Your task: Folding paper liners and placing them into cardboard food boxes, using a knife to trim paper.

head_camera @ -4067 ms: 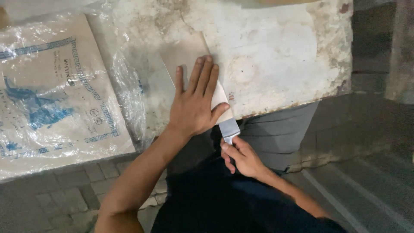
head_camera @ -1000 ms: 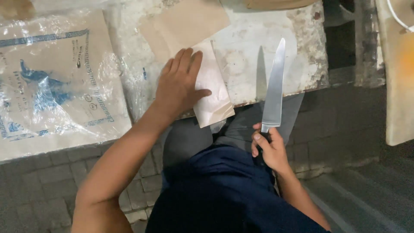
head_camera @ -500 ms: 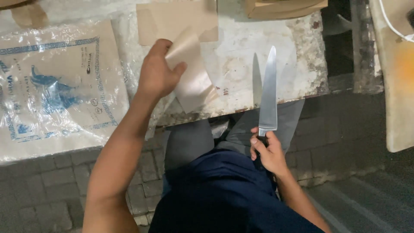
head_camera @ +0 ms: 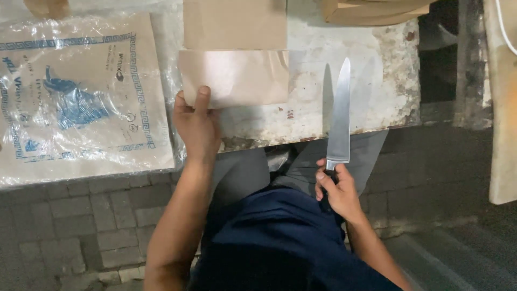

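My left hand (head_camera: 197, 123) pinches the near edge of a folded brown paper sheet (head_camera: 235, 76), thumb on top, holding it flat over the worn white table top (head_camera: 377, 91). Another brown paper piece (head_camera: 235, 24) lies just beyond it. My right hand (head_camera: 336, 189) grips the dark handle of a long kitchen knife (head_camera: 340, 116), its blade pointing away from me over the table's front edge, to the right of the paper and not touching it.
A stack of printed sacks in clear plastic (head_camera: 81, 97) lies at the left. Brown cardboard pieces (head_camera: 371, 11) sit at the far right of the table. A pale board (head_camera: 501, 102) stands at the right. Grey paving bricks (head_camera: 81, 226) cover the floor.
My left hand lifted the cut paper, turned it and laid it flat further back on the table. My right hand drew the knife clear of the paper and holds it to the right.
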